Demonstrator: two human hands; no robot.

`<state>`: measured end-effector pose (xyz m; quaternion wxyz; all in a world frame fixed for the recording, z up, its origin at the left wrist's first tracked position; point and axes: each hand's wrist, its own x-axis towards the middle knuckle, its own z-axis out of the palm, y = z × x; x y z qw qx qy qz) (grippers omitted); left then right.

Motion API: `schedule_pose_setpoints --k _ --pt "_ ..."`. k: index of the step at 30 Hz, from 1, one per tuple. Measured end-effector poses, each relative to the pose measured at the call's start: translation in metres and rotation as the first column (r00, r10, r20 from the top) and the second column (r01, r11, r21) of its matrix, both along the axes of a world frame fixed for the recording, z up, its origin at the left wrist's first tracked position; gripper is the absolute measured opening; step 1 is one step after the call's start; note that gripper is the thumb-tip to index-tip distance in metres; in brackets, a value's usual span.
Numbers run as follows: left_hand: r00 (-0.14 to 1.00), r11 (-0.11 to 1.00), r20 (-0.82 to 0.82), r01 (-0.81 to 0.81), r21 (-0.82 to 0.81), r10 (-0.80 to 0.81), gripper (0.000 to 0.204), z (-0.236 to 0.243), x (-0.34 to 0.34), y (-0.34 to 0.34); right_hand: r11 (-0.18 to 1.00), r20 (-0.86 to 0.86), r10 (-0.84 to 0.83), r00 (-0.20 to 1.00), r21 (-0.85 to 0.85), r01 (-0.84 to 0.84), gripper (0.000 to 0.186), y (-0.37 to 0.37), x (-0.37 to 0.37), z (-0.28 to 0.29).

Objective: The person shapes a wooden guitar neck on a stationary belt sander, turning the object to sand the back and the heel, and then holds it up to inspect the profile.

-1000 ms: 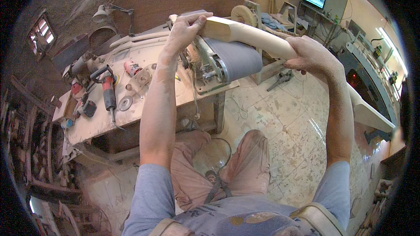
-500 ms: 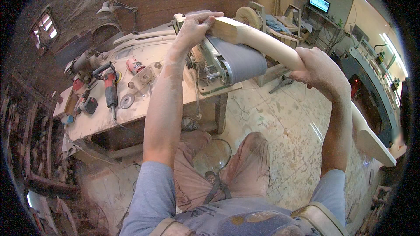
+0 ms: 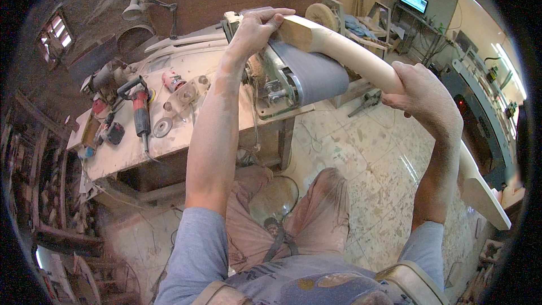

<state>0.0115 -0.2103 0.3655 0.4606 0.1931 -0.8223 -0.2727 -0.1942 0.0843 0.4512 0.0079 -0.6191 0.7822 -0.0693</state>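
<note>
A long, curved piece of pale wood (image 3: 353,53), smooth and rounded along its middle, slants across in front of me. My left hand (image 3: 257,31) is closed on its far left end, the thumb over the edge. Farther along, my right hand (image 3: 426,93) wraps round the rounded section. Past my right forearm, which hides part of the wood, a flat, wider end sticks out at the lower right. Beneath the left end lies the grey belt of a belt sander (image 3: 316,76). The wood is over or against that belt; contact cannot be made out.
The sander stands at the right end of a dusty workbench (image 3: 124,161). On the bench lie a red and black angle grinder (image 3: 141,110), a round disc (image 3: 162,127) and other power tools. A desk lamp (image 3: 134,10) stands behind. A dark curved machine (image 3: 477,118) is at the right.
My right hand has shifted slightly right and down with the wood, whose wide end now hangs lower. The left hand keeps its hold, a touch farther away.
</note>
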Motion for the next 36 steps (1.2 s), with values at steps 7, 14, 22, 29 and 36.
schedule_pose_setpoints --k 7,14,22,29,36 --pt "1.0 1.0 -0.01 0.017 -0.021 -0.017 0.026 -0.002 -0.005 0.003 0.995 -0.005 0.055 0.998 -0.083 -0.055 0.032 0.005 -0.011 -0.006" --pt "0.999 1.0 0.032 -0.004 -0.019 0.004 0.026 0.008 -0.013 0.026 0.997 -0.005 0.04 0.999 -0.064 -0.04 0.034 0.004 -0.042 -0.003" --pt "0.995 0.994 0.044 -0.085 -0.073 0.088 0.026 0.004 -0.007 0.013 0.986 0.06 0.159 0.985 -0.051 -0.156 0.042 -0.017 -0.055 0.004" --pt "0.999 0.998 0.024 -0.043 -0.036 0.044 0.026 0.005 0.014 -0.001 0.964 -0.07 0.236 0.969 -0.106 -0.242 0.046 -0.037 -0.06 -0.006" --pt "0.998 0.996 0.028 -0.062 0.071 0.06 0.025 0.007 0.022 0.002 0.988 -0.091 0.12 0.989 -0.084 -0.128 0.039 -0.03 -0.034 -0.005"
